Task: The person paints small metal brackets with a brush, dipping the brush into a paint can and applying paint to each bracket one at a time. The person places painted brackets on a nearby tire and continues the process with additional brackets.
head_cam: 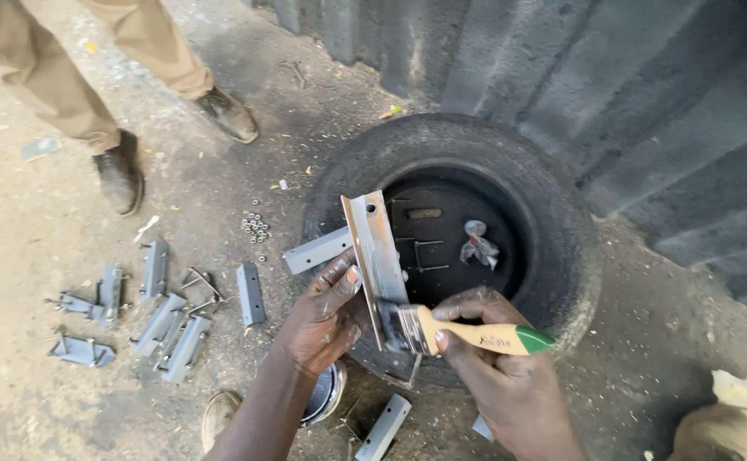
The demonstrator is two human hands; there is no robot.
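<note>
head view looked down on two bare hands working over an old tyre (553,222) lying flat on the dirt ground (40,256). the left hand (326,312) was clamped around the lower part of an angled metal bracket (376,252), holding it tilted upright above the tyre's hollow. the right hand (497,376) gripped a paintbrush (467,335) by its pale wooden handle with a green end, bristles pressed against the bracket's lower end. grey painted brackets (164,320) lay scattered on the ground to the left, near a small heap of nuts (255,227). another person's legs and dark shoes (121,175) stood at the top left.
</note>
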